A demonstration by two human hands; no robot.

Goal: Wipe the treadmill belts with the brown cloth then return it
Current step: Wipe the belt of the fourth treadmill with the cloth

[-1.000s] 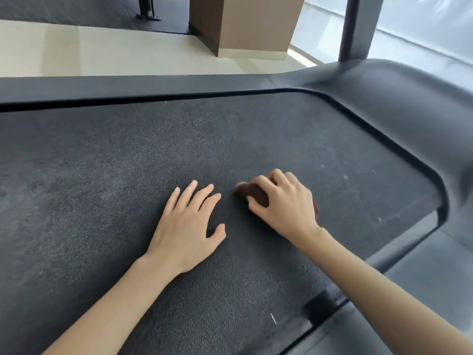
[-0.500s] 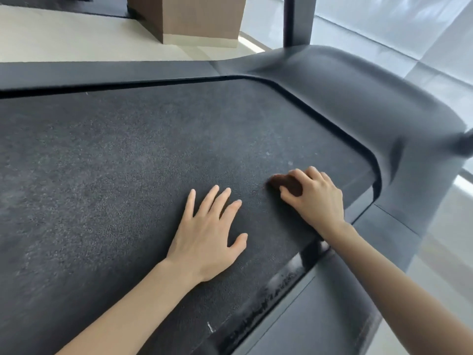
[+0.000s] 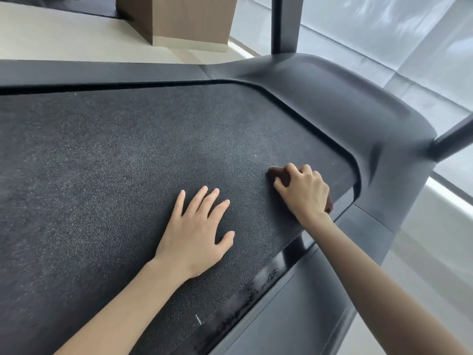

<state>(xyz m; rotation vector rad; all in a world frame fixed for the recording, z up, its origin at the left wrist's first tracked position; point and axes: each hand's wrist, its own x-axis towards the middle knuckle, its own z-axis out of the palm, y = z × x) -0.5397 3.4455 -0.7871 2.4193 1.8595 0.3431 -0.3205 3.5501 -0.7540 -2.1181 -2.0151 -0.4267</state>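
Here, right hand [image 3: 304, 190] clutching brown cloth [image 3: 278, 175] on treadmill belt [image 3: 122, 162], left hand [image 3: 197, 234] spread flat

Treadmill belt [image 3: 115, 162]: dark grey, grainy, fills most of view. Left hand [image 3: 197, 234] lies flat on belt, palm down, fingers spread. Brown cloth [image 3: 280, 175] lies on belt near its rounded end at right of view, bunched under right hand [image 3: 304, 193]. Fingers curl over it, and cloth shows past fingertips and beside wrist. Short white fleck [image 3: 198, 319] on belt by near edge. Black side rail [image 3: 102, 73] borders far side; moulded cover [image 3: 345, 106] wraps belt's end. Pale floor [image 3: 64, 34] beyond, brown column [image 3: 189, 19] standing on it.
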